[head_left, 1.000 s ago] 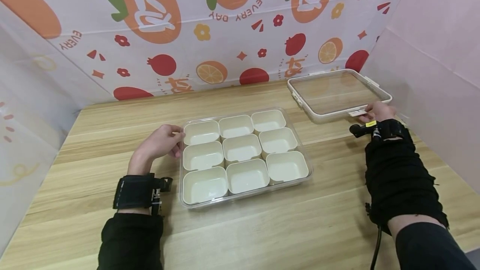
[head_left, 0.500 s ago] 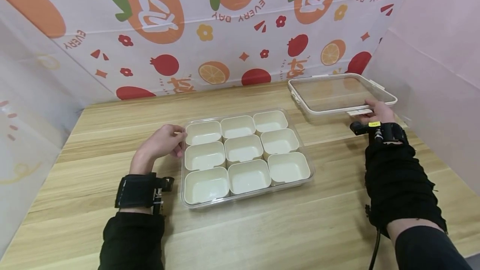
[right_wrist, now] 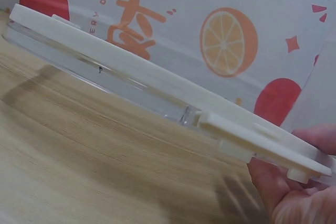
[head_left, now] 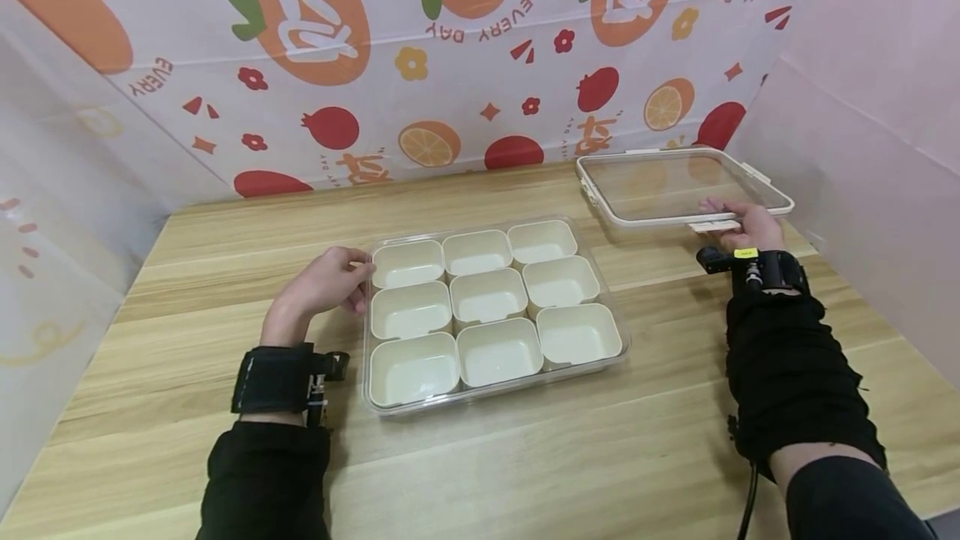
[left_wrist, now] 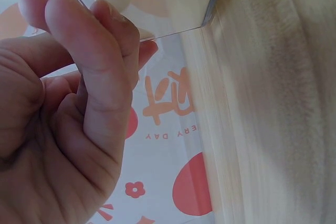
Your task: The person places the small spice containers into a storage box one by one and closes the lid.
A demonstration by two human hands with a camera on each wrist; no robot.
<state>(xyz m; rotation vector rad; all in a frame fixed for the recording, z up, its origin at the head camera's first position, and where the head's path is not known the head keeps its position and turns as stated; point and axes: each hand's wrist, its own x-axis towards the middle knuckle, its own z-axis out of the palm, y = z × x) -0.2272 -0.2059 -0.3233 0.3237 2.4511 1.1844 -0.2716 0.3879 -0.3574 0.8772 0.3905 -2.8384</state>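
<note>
In the head view, a clear plastic storage box [head_left: 390, 409] holds rows of cream cups [head_left: 411, 265]. My left hand [head_left: 326, 286] grips its left side near the far corner, fingers curled at the rim. The left wrist view shows the curled fingers [left_wrist: 94, 61] against the clear wall. My right hand [head_left: 750, 226] holds a transparent lid [head_left: 660, 186] with a cream frame by its near right edge, thumb above and fingers beneath. Seen from the right wrist, the lid is tilted and a cream latch [right_wrist: 262, 145] hangs along its side.
The wooden table [head_left: 525, 465] extends around the box. A printed fruit backdrop [head_left: 465, 65] stands behind it, and a plain pale sheet [head_left: 877, 132] borders the right side close to the lid. A black cable [head_left: 750, 494] trails from the right forearm.
The near right edge of the lid has risen slightly, and my right hand's thumb has come further over its top. My left hand stays at the box.
</note>
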